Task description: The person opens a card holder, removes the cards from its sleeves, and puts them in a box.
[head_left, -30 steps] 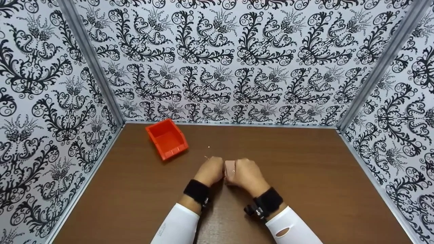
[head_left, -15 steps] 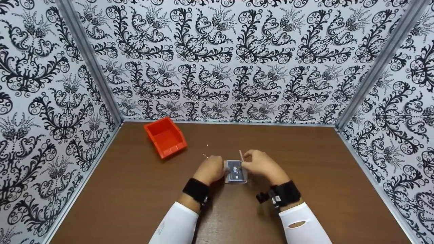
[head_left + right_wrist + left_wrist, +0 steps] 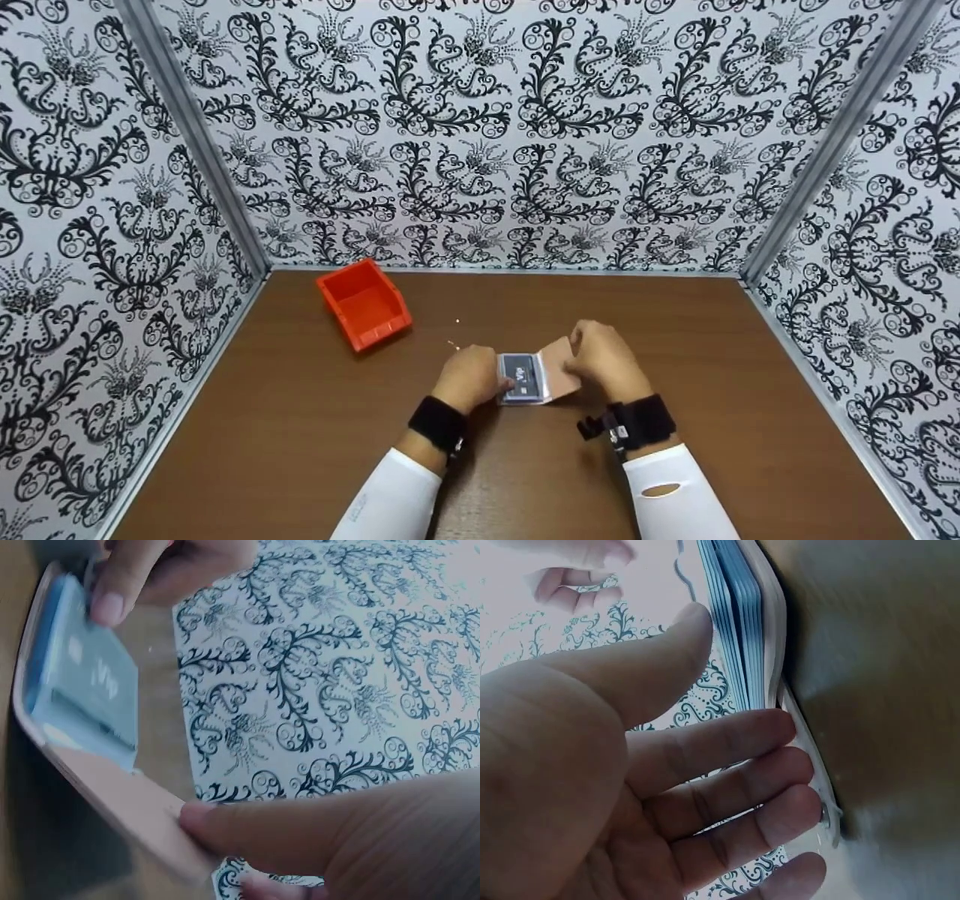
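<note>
- Card holder [image 3: 546, 382]: spread open between my left hand [image 3: 469, 375] and right hand [image 3: 609, 360], long axis side to side; table [image 3: 712, 360] contact I cannot confirm.
- Left: grips the near edge, thumb over the cards [image 3: 523, 370].
- Right: pinches the cover [image 3: 558, 366] (tilted up).

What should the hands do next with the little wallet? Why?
Perhaps the right hand should gently lower the flap: it pinches that flap, which is tilted up off the table, while the left hand holds the wallet, thumb over the top card.
</note>
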`<action>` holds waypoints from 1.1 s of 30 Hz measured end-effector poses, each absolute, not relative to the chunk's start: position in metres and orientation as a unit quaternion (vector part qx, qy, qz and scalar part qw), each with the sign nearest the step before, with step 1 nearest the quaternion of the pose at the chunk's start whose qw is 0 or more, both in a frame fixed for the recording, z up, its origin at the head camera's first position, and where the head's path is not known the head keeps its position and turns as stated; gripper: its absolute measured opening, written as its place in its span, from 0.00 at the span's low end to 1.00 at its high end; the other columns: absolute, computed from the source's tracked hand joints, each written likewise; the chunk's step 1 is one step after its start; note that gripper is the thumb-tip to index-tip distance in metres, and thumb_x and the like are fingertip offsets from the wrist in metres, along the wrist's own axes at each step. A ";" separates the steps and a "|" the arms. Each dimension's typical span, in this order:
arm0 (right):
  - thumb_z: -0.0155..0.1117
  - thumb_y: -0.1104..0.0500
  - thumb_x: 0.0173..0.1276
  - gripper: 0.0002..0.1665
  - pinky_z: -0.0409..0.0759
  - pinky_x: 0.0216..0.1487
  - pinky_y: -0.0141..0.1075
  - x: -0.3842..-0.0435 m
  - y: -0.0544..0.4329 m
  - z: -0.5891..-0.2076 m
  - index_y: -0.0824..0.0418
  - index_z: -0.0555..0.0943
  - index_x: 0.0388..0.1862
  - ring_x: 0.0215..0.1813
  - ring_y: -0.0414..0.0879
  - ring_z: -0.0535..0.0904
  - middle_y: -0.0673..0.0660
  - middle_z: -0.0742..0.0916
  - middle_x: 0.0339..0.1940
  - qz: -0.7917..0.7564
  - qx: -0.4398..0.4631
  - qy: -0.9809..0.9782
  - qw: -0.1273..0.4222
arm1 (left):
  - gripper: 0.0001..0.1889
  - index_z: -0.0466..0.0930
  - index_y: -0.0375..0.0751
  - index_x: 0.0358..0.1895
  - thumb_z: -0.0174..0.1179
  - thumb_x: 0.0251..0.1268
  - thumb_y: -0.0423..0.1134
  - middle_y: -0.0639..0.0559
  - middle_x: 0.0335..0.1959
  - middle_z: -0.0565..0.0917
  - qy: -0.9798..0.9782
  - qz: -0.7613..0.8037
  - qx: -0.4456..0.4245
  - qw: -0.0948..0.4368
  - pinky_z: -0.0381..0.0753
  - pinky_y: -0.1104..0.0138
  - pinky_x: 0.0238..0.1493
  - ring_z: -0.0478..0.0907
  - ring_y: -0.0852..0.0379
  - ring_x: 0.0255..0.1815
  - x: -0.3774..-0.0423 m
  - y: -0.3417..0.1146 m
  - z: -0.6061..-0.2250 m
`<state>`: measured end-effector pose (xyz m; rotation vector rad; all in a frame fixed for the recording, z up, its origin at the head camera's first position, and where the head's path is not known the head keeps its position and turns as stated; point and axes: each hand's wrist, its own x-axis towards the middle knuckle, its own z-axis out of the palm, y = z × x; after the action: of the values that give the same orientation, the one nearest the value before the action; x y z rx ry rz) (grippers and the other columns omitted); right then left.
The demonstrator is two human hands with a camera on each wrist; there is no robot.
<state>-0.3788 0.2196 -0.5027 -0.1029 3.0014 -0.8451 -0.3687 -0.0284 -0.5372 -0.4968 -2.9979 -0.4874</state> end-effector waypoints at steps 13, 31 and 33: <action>0.68 0.73 0.60 0.16 0.88 0.49 0.49 -0.387 0.196 -0.525 0.63 0.88 0.47 0.42 0.53 0.86 0.61 0.92 0.42 -0.268 -0.119 0.956 0.023 | 0.23 0.94 0.39 0.39 0.85 0.60 0.57 0.44 0.37 0.94 -0.977 -0.099 -0.175 0.077 0.92 0.47 0.37 0.92 0.43 0.36 -0.368 -0.023 -0.533; 0.67 0.65 0.74 0.14 0.91 0.35 0.35 -0.397 0.207 -0.550 0.69 0.94 0.50 0.32 0.45 0.89 0.60 0.93 0.35 -0.447 -0.055 0.886 0.114 | 0.21 0.93 0.39 0.41 0.83 0.65 0.55 0.51 0.48 0.87 -0.955 -0.120 -0.267 0.055 0.93 0.51 0.48 0.90 0.46 0.41 -0.369 -0.027 -0.541; 0.68 0.64 0.75 0.14 0.92 0.36 0.36 -0.398 0.206 -0.551 0.70 0.94 0.51 0.32 0.45 0.90 0.61 0.93 0.34 -0.461 -0.049 0.878 0.118 | 0.22 0.93 0.38 0.42 0.84 0.64 0.55 0.50 0.47 0.87 -0.955 -0.125 -0.263 0.053 0.93 0.50 0.48 0.90 0.46 0.40 -0.369 -0.027 -0.540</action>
<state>-0.3978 0.2065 -0.5508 -0.1448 2.5687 -1.3492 -0.3691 -0.0271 -0.5402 -0.7994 -2.9028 -0.3809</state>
